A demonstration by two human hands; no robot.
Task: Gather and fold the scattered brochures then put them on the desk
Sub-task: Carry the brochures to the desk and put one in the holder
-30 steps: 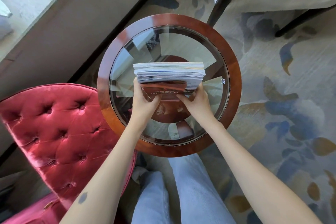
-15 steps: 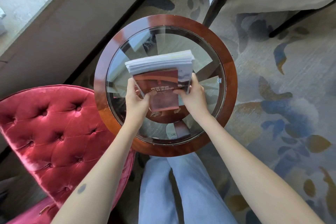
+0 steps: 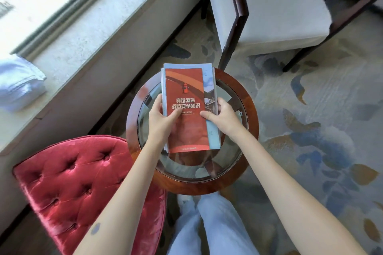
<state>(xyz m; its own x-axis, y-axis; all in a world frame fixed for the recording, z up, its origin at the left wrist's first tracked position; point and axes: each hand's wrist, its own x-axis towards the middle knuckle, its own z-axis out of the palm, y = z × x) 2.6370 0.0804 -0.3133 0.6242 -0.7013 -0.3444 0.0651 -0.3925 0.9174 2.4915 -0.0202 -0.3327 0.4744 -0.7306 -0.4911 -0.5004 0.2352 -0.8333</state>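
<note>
You hold the stack (image 3: 184, 89) of brochures in both hands, straight ahead of you over the round glass table (image 3: 251, 130). Its long axis runs directly away from you, red cover up. Your left hand (image 3: 160, 121) grips the left edge, thumb curled onto the cover. Your right hand (image 3: 224, 118) pinches the right edge the same way, so neither is nearer. You cannot tell whether the near end touches the glass. Blue sheets stick out past the cover on the right, so the stack is not quite squared. Nothing plainly a desk shows, so you will likely need to turn. The red chair (image 3: 72, 182) sits close on your left, the white chair (image 3: 279, 6) beyond the table, and the sill (image 3: 83, 33) along the left.
</note>
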